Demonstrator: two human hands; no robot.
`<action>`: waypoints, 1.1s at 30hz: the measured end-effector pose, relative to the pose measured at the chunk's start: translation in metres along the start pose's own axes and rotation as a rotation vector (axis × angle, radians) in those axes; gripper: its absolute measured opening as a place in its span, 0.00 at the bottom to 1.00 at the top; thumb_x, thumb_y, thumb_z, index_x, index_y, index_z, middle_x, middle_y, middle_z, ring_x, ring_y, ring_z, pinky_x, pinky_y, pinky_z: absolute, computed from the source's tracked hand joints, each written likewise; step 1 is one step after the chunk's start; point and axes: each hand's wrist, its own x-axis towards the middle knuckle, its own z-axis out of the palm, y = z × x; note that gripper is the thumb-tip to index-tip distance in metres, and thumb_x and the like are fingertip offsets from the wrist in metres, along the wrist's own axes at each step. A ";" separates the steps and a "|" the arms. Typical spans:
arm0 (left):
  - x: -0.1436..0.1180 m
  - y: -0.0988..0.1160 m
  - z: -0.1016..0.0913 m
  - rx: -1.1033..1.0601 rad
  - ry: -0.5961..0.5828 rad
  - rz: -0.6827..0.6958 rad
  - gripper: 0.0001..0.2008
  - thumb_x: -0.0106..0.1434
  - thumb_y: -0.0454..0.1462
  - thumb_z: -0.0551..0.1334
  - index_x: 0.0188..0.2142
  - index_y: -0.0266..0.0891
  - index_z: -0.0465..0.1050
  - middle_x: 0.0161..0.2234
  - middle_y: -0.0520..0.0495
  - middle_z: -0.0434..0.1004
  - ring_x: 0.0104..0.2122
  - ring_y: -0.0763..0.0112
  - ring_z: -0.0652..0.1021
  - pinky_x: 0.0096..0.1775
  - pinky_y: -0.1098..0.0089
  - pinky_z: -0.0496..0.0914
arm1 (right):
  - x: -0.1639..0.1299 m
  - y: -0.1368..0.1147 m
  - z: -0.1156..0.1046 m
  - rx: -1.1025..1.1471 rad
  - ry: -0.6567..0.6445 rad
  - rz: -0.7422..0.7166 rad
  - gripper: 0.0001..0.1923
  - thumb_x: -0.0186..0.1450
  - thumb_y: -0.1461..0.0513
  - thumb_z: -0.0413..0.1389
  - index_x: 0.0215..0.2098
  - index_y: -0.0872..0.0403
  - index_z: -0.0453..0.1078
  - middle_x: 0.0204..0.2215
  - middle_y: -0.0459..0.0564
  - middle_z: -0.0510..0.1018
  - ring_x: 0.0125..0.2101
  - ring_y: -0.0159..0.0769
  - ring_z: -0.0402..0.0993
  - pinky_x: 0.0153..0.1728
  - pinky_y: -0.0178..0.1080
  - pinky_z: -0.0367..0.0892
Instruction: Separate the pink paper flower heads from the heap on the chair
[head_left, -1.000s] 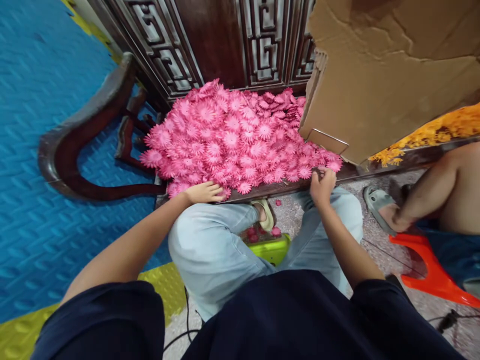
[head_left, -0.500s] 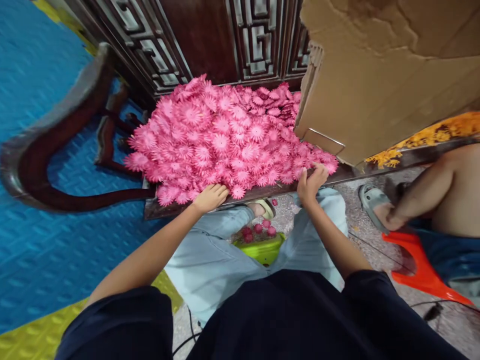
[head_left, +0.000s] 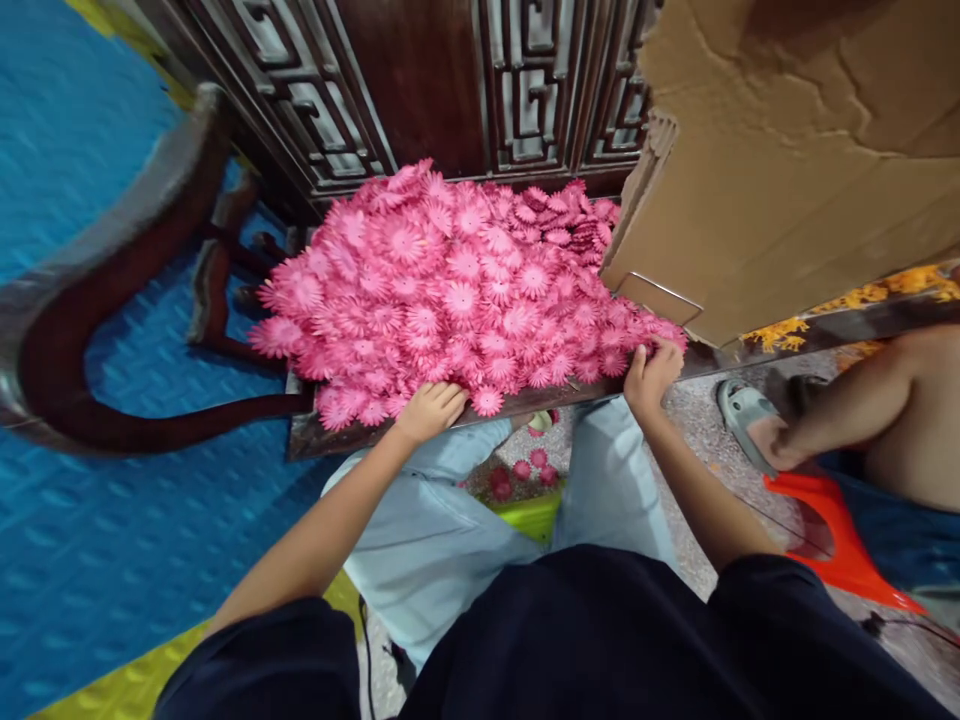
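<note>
A large heap of pink artificial flower heads (head_left: 457, 300) covers the dark wooden bench seat (head_left: 547, 398) in front of me. My left hand (head_left: 433, 410) lies palm down on the seat's front edge, its fingers stretched flat against the lowest flowers. At the right end of the heap, my right hand (head_left: 654, 378) touches the flowers, thumb and fingers apart. Its fingertips are partly hidden among the petals, and I see nothing held in it.
A cardboard box (head_left: 750, 210) stands on the bench at right, orange flowers (head_left: 780, 333) beyond it. A curved wooden armrest (head_left: 45, 330) borders the left. Below are a green stool (head_left: 531, 518) and fallen flowers (head_left: 523, 469). Another person's leg (head_left: 862, 410) is beside a red stool (head_left: 832, 535).
My right hand has shifted slightly to the right along the edge, and its fingers have bent more. The left hand stays at the same spot by the flowers. The view has tilted slightly.
</note>
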 end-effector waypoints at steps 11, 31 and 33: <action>-0.007 0.000 0.005 0.072 0.088 -0.071 0.14 0.64 0.36 0.50 0.42 0.40 0.73 0.27 0.44 0.72 0.28 0.69 0.67 0.30 0.65 0.55 | -0.002 -0.013 0.029 -0.067 -0.003 0.018 0.31 0.64 0.49 0.37 0.58 0.60 0.54 0.56 0.67 0.57 0.58 0.51 0.50 0.55 0.59 0.44; -0.009 0.022 -0.012 0.141 0.424 -0.361 0.07 0.61 0.37 0.56 0.33 0.40 0.72 0.23 0.47 0.72 0.26 0.69 0.67 0.31 0.65 0.55 | -0.002 -0.017 0.023 -0.082 -0.086 0.000 0.34 0.64 0.47 0.40 0.59 0.64 0.51 0.59 0.69 0.51 0.61 0.53 0.44 0.56 0.61 0.40; 0.002 0.035 -0.020 0.094 0.520 -0.468 0.06 0.60 0.36 0.56 0.32 0.40 0.72 0.24 0.47 0.72 0.27 0.68 0.68 0.32 0.65 0.56 | -0.003 -0.017 0.023 -0.054 -0.062 -0.008 0.33 0.64 0.48 0.39 0.58 0.63 0.53 0.58 0.69 0.52 0.60 0.53 0.45 0.56 0.61 0.41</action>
